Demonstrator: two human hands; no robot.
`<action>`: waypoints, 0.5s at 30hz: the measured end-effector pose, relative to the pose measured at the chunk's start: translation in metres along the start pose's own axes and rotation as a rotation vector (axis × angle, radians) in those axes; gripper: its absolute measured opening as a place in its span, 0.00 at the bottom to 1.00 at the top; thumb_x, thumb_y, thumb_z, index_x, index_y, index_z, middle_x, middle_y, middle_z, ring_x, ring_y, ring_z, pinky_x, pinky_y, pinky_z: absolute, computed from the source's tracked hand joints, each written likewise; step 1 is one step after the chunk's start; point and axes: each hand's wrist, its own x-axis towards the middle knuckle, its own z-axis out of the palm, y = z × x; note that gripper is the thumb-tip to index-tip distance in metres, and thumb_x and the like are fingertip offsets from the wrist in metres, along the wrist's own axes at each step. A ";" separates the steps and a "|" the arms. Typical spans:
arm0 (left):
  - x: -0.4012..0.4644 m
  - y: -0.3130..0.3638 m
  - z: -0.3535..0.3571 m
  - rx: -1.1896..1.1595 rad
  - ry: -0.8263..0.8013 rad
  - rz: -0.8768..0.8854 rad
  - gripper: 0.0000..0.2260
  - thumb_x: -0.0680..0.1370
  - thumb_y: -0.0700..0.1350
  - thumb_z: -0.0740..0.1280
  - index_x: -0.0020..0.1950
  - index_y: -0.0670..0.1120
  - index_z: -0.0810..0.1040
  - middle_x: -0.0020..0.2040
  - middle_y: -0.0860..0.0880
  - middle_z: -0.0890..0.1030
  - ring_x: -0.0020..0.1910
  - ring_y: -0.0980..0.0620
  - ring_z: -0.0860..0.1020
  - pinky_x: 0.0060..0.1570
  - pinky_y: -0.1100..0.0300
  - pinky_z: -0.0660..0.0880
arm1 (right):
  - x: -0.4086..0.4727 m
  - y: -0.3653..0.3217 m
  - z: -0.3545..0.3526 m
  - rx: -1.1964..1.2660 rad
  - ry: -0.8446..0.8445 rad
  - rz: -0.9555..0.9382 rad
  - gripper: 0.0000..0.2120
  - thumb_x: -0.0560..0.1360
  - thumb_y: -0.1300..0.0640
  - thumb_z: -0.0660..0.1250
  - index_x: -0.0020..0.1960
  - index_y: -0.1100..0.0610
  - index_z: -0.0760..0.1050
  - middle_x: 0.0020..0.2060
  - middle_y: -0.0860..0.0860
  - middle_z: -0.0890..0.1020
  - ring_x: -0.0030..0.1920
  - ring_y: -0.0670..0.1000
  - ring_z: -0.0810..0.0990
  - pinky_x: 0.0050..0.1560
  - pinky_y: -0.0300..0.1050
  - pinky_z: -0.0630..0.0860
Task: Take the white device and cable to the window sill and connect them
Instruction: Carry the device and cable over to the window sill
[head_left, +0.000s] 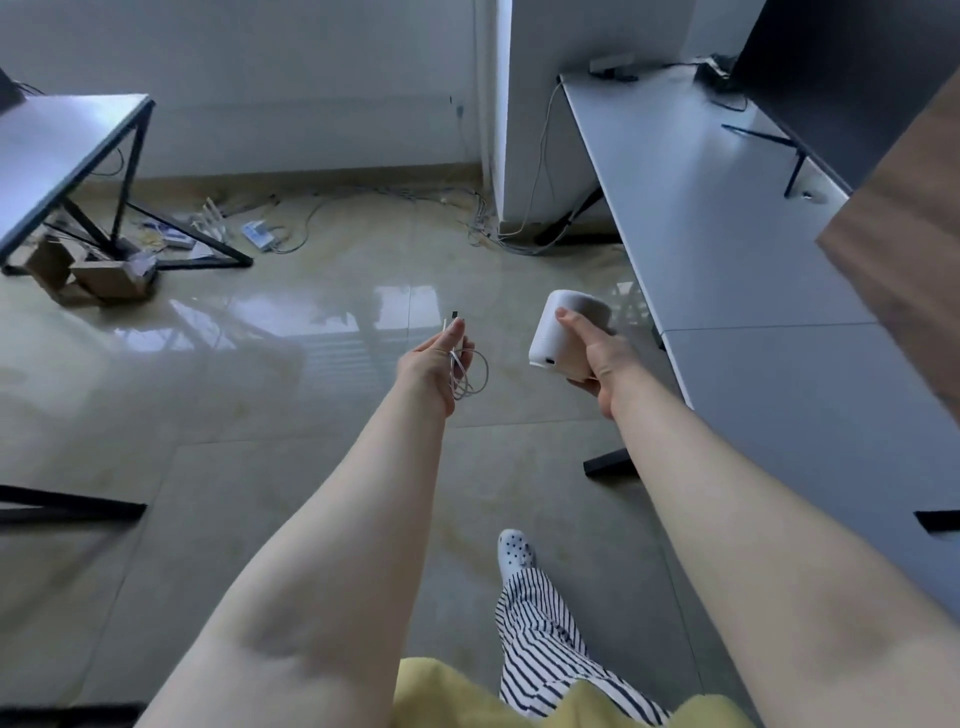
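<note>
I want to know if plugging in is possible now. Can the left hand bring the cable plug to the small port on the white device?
Probably yes. The left hand pinches the cable with its plug end free, and the port on the white device, held in the right hand, faces it across open air.

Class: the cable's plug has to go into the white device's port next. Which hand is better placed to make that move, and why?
Left. The left hand pinches the cable with its plug free above the fingertips, while the right hand grips the white device, port turned toward the left hand.
</note>
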 end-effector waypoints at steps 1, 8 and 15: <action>0.012 0.007 0.004 -0.009 0.001 0.003 0.06 0.72 0.41 0.74 0.42 0.40 0.79 0.35 0.46 0.80 0.27 0.54 0.81 0.28 0.68 0.77 | 0.013 -0.004 0.009 -0.004 -0.011 0.004 0.20 0.69 0.47 0.73 0.56 0.52 0.71 0.51 0.52 0.78 0.45 0.50 0.76 0.45 0.46 0.76; 0.106 0.063 0.044 -0.010 0.041 0.021 0.06 0.72 0.41 0.73 0.43 0.40 0.79 0.29 0.48 0.81 0.23 0.56 0.80 0.27 0.68 0.77 | 0.115 -0.048 0.070 -0.027 -0.066 0.030 0.21 0.68 0.47 0.74 0.56 0.53 0.71 0.52 0.53 0.78 0.50 0.53 0.76 0.46 0.46 0.76; 0.191 0.129 0.083 -0.070 0.063 0.065 0.06 0.72 0.41 0.73 0.44 0.40 0.78 0.29 0.48 0.82 0.23 0.56 0.81 0.28 0.68 0.78 | 0.208 -0.105 0.135 -0.093 -0.128 0.017 0.22 0.68 0.47 0.74 0.57 0.53 0.71 0.52 0.53 0.77 0.48 0.52 0.76 0.50 0.49 0.77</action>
